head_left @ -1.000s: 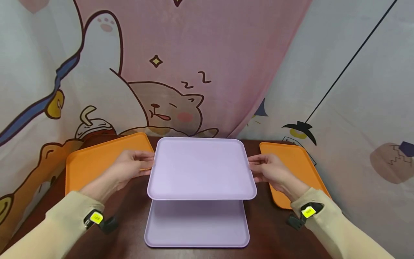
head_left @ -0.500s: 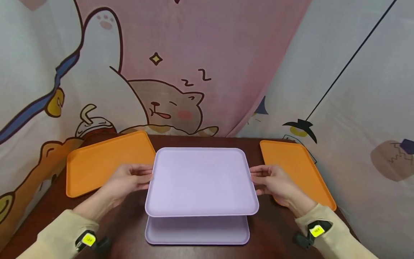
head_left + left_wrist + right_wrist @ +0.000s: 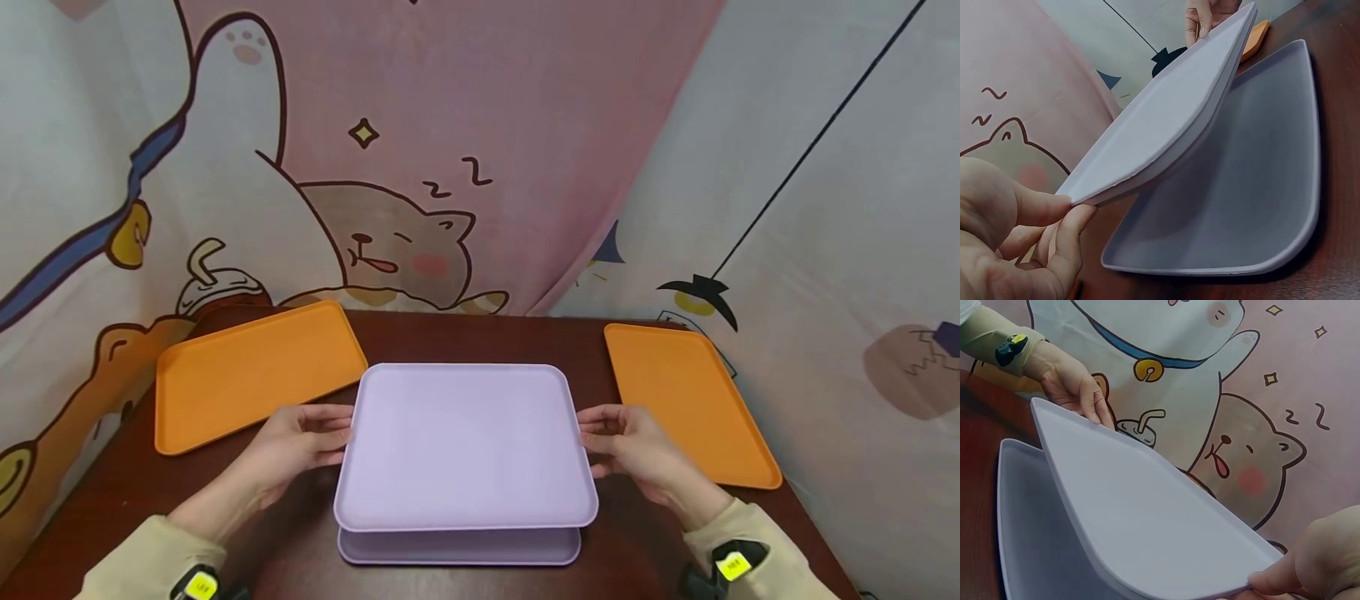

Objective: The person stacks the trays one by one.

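A pale purple tray [image 3: 465, 446] is held by its two short sides, tilted, above a second purple tray [image 3: 459, 547] on the table. My left hand [image 3: 294, 442] pinches its left edge between thumb and fingers, as the left wrist view shows of the upper tray [image 3: 1166, 112]. At the opposite edge my right hand [image 3: 633, 446] pinches the rim. In the left wrist view the upper tray's edge looks doubled; I cannot tell whether it is one tray or two nested. The lower tray [image 3: 1241, 169] lies flat there, partly covered from above in the head view.
An orange tray [image 3: 255, 375] lies angled at the back left of the dark brown table [image 3: 480, 337]. Another orange tray [image 3: 690, 400] lies at the right, near my right hand. A cartoon-printed curtain [image 3: 480, 150] hangs behind the table.
Both hands have brought the upper purple tray down and nearer to me, covering more of the lower tray. The orange trays stay where they were.
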`<state>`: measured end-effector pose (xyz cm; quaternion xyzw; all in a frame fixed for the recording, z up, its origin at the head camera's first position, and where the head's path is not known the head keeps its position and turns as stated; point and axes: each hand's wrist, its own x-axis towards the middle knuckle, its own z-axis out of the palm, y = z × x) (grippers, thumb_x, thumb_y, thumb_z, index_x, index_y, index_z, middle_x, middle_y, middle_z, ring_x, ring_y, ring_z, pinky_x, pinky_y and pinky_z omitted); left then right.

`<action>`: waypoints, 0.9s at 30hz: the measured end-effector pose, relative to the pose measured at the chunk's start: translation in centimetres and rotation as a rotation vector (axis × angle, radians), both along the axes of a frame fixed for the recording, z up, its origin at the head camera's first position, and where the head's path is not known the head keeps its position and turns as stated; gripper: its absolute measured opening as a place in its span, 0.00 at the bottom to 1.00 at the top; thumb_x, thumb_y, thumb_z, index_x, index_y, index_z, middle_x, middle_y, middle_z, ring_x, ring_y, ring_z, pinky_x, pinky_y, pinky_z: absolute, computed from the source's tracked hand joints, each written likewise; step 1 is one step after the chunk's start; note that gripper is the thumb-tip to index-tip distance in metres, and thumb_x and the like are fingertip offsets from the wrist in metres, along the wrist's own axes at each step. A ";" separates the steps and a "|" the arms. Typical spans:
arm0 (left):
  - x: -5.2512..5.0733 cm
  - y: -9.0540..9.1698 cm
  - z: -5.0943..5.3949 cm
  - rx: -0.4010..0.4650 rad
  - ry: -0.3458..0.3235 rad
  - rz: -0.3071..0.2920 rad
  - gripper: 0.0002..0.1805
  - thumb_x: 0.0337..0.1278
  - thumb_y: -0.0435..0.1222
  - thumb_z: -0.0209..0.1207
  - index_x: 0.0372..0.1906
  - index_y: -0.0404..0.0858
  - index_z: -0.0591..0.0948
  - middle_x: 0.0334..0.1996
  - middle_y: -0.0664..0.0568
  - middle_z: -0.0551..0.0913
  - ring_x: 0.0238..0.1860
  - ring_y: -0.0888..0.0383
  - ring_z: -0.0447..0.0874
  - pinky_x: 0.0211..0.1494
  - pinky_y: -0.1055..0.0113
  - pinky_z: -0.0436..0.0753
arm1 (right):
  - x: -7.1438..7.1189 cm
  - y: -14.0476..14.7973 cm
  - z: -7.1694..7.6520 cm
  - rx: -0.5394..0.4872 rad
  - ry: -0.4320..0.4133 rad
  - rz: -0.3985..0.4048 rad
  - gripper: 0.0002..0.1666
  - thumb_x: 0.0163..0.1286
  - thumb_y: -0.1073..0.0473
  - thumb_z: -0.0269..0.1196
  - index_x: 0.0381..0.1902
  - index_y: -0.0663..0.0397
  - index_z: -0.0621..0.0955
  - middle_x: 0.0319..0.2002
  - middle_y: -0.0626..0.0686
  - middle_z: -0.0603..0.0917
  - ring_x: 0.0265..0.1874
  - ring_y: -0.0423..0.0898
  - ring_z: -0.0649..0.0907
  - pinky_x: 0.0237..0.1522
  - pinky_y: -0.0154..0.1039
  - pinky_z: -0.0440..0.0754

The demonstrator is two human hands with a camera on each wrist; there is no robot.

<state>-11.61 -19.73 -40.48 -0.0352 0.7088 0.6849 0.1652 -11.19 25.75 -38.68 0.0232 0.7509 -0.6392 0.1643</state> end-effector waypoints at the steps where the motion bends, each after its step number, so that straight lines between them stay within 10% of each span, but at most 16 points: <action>1: 0.1 0.0 -0.2 0.002 -0.001 0.001 0.28 0.69 0.25 0.65 0.69 0.18 0.72 0.56 0.35 0.82 0.46 0.53 0.88 0.49 0.59 0.90 | 0.1 0.0 -0.1 -0.002 0.000 -0.001 0.21 0.74 0.71 0.64 0.61 0.78 0.76 0.46 0.62 0.83 0.41 0.52 0.86 0.33 0.47 0.91; 27: 1.3 0.5 -1.4 0.010 -0.015 0.027 0.27 0.67 0.23 0.65 0.68 0.18 0.73 0.50 0.38 0.84 0.44 0.53 0.88 0.46 0.59 0.91 | 1.4 0.3 -2.3 -0.002 -0.022 0.005 0.22 0.74 0.71 0.65 0.61 0.78 0.76 0.46 0.63 0.83 0.41 0.52 0.86 0.32 0.48 0.91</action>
